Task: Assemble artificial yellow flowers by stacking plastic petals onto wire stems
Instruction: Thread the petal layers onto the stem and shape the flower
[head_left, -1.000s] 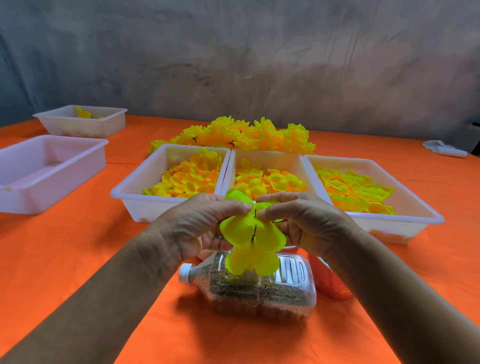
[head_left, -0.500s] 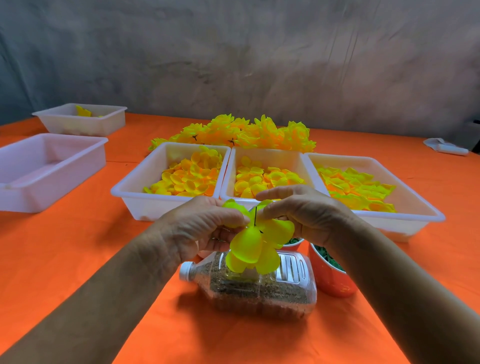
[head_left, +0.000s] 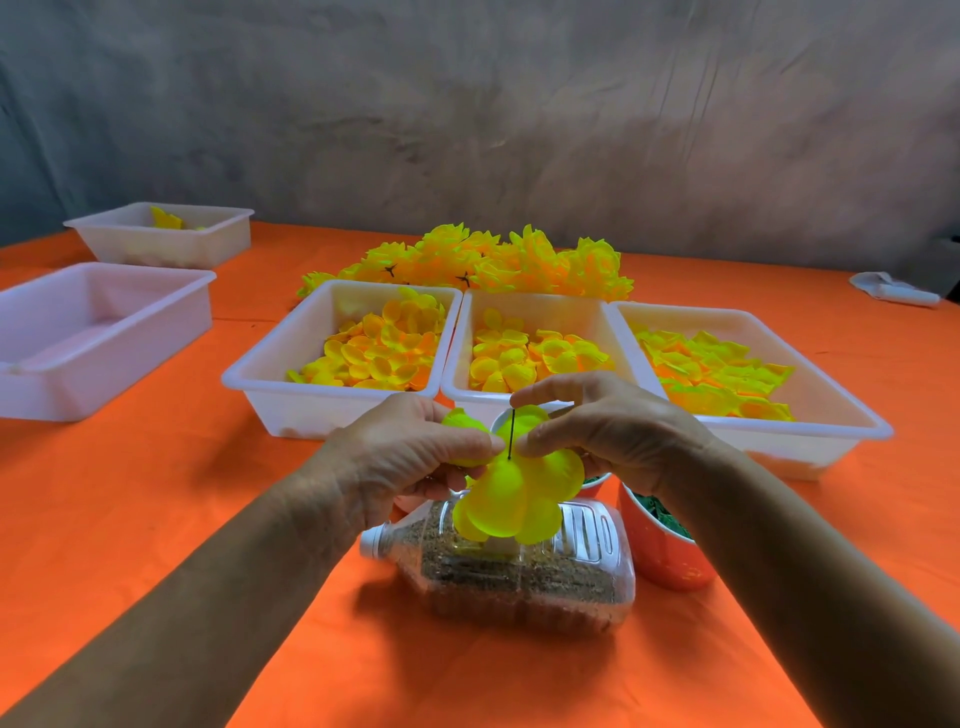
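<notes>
A half-built yellow flower (head_left: 511, 493) hangs between both hands above a clear bottle. A thin dark wire stem (head_left: 511, 434) sticks up through its petals. My left hand (head_left: 410, 457) pinches the petals from the left. My right hand (head_left: 608, 431) pinches them from the right, its forefinger arched over the tip of the wire. Three white trays hold loose yellow petals: left (head_left: 270, 395), middle (head_left: 540, 304) and right (head_left: 831, 415). Finished yellow flowers (head_left: 498, 262) lie heaped behind the trays.
A clear plastic bottle (head_left: 519, 577) filled with brown grains lies on its side on the orange table (head_left: 156, 519). Orange cups (head_left: 660, 556) with green parts stand under my right wrist. Two more white trays (head_left: 98, 332) sit at far left.
The petals have slid lower on the wire, so more of the stem shows above them. Both hands have kept their grip and tilted the flower slightly.
</notes>
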